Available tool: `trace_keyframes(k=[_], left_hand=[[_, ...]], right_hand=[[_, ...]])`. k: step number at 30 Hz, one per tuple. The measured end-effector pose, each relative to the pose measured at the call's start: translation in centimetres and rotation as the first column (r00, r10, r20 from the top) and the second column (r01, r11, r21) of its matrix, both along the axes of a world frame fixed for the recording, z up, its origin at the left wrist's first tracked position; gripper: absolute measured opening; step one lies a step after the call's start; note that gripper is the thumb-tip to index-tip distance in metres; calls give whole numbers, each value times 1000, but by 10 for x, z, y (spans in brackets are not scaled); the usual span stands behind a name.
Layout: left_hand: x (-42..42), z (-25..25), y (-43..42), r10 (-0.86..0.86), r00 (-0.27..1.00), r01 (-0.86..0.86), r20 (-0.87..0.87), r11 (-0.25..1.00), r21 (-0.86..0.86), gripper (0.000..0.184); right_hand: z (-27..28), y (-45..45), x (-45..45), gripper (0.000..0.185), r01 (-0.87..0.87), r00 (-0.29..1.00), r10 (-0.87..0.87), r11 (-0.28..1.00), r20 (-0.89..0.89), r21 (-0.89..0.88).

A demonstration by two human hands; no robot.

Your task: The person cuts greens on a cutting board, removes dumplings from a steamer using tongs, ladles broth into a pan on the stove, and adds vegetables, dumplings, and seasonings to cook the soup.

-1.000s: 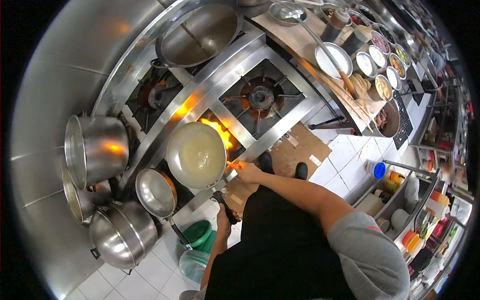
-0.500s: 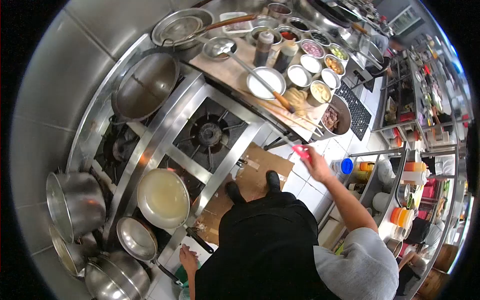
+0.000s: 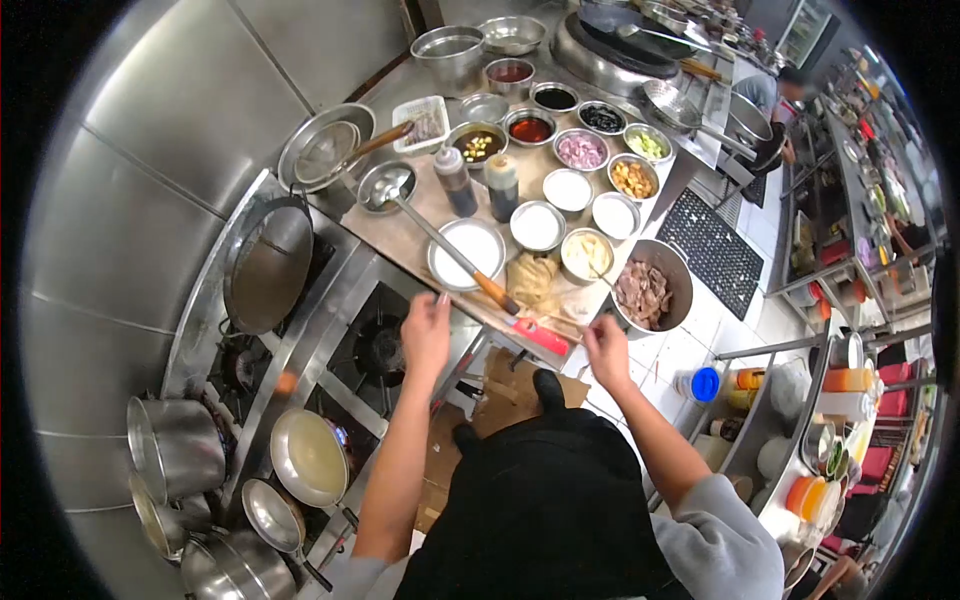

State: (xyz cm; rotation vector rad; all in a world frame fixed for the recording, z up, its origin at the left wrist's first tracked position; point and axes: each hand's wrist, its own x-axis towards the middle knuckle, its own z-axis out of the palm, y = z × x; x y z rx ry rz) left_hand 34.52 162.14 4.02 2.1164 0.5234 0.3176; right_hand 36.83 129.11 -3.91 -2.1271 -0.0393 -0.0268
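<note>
My left hand [image 3: 426,338] is raised over the front edge of the prep counter [image 3: 395,240], fingers apart and holding nothing I can see. It is nearest the wooden handle of a steel ladle [image 3: 445,243], which lies across a bowl of white contents [image 3: 468,262]. My right hand [image 3: 607,352] is beside the counter's corner with its fingers curled together; what they grip, if anything, is hidden. Just left of it, a flat red object [image 3: 540,336] lies at the counter edge. A pot of meat pieces [image 3: 645,295] stands beyond my right hand.
Squeeze bottles [image 3: 455,185] and several ingredient bowls [image 3: 580,150] crowd the counter. A frying pan with pale liquid [image 3: 312,458] sits over a blue flame [image 3: 342,437] on the stove at left. A shelf [image 3: 790,400] stands at right, with a co-worker [image 3: 775,95] farther back.
My view has turned up toward the counter. My left hand has risen from beside the pans. The red object my right hand held is now at the counter edge, beside that hand.
</note>
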Motion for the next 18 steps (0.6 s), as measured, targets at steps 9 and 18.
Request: trace_keyframes(k=[9, 18], left_hand=[[177, -59, -2, 424, 874, -199, -235, 755, 624, 62], [203, -63, 23, 417, 813, -172, -405, 838, 518, 46]], right_hand=[[5, -53, 80, 44, -240, 956, 235, 971, 176, 10], [45, -68, 106, 18, -354, 876, 396, 915, 275, -192]])
